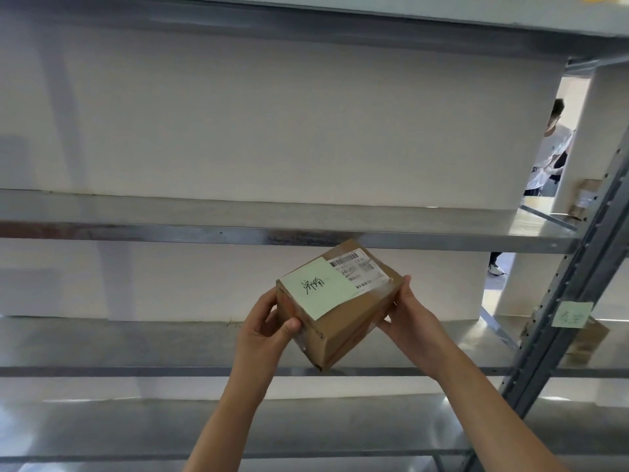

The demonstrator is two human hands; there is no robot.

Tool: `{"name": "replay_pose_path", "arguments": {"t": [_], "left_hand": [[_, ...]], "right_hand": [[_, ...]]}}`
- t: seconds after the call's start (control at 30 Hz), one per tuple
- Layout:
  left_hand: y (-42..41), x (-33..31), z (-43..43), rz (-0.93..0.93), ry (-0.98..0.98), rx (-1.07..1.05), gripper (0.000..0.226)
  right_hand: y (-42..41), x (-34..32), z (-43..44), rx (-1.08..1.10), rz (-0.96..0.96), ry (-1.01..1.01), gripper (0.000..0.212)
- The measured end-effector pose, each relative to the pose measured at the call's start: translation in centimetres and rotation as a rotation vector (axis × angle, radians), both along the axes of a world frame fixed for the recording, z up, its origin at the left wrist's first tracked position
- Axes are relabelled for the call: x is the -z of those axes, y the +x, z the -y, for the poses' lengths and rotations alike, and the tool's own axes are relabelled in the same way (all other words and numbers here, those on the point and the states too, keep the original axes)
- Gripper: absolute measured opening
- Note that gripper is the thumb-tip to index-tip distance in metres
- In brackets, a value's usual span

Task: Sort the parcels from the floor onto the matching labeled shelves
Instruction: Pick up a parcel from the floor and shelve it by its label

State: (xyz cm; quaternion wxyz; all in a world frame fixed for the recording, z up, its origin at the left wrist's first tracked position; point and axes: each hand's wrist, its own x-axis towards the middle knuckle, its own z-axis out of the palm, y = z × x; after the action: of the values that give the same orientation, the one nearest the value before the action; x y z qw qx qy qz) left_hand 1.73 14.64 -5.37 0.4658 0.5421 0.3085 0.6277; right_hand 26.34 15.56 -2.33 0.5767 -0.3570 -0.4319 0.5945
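I hold a small brown cardboard parcel (343, 321) in front of a metal shelf rack. On its top are a pale green note with handwritten characters and a white barcode label. My left hand (265, 330) grips its left end, thumb on the near side. My right hand (412, 321) holds the right end, fingers curled round the far edge. The parcel is tilted, one corner pointing down, above the front edge of a grey metal shelf (136, 371). A pale green label (571, 314) is stuck on the rack's upright post at the right.
The shelf above (170, 233) and the one below (136, 454) run across the view. The perforated upright post (578, 301) slants at the right. Other brown parcels (587, 342) sit on the neighbouring rack. A person in a white shirt (551, 155) stands behind, far right.
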Motion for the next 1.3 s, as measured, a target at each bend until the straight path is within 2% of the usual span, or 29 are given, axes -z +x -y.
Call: {"name": "replay_pose_path", "arguments": {"t": [0.07, 0.13, 0.27, 0.43, 0.57, 0.67, 0.9, 1.1, 1.17, 1.23, 1.3], "left_hand": [[-0.1, 0.2, -0.3, 0.004, 0.042, -0.032, 0.048], [-0.2, 0.2, -0.5, 0.034, 0.062, -0.067, 0.049], [-0.5, 0.3, -0.4, 0.068, 0.058, -0.192, 0.052], [-0.9, 0.1, -0.3, -0.186, 0.064, -0.431, 0.054], [-0.9, -0.3, 0.2, -0.096, 0.036, -0.417, 0.039], [-0.6, -1.2, 0.6, -0.046, 0.018, -0.393, 0.036], [0.9, -2.1, 1.8, -0.048, 0.031, -0.509, 0.031], [2.3, -3.6, 2.5, -0.032, 0.070, -0.563, 0.031], [3.0, -4.5, 2.7, -0.034, 0.079, -0.575, 0.031], [3.5, -5.0, 2.7, -0.051, 0.086, -0.587, 0.031], [3.9, -5.0, 2.7, -0.036, 0.080, -0.589, 0.031]], "right_hand": [[-0.4, 0.2, -0.2, 0.037, -0.074, -0.002, 0.047], [-0.7, 0.4, -0.3, 0.047, -0.067, 0.015, 0.041], [-1.1, 0.5, -0.2, 0.019, -0.061, -0.001, 0.044], [-2.0, 0.0, -0.6, -0.002, -0.130, 0.018, 0.045], [-2.5, -0.5, -0.8, -0.007, -0.092, 0.049, 0.028], [-2.5, -0.6, -1.0, -0.025, -0.091, 0.052, 0.015], [-2.3, -0.7, -0.9, -0.028, 0.089, 0.044, 0.029], [-1.7, -1.8, -0.5, -0.031, 0.197, 0.111, 0.033], [-1.3, -2.3, -0.4, -0.018, 0.263, 0.139, 0.043], [-0.8, -2.8, -0.3, -0.026, 0.303, 0.178, 0.064], [-0.3, -3.1, -0.4, -0.040, 0.300, 0.225, 0.067]]}}
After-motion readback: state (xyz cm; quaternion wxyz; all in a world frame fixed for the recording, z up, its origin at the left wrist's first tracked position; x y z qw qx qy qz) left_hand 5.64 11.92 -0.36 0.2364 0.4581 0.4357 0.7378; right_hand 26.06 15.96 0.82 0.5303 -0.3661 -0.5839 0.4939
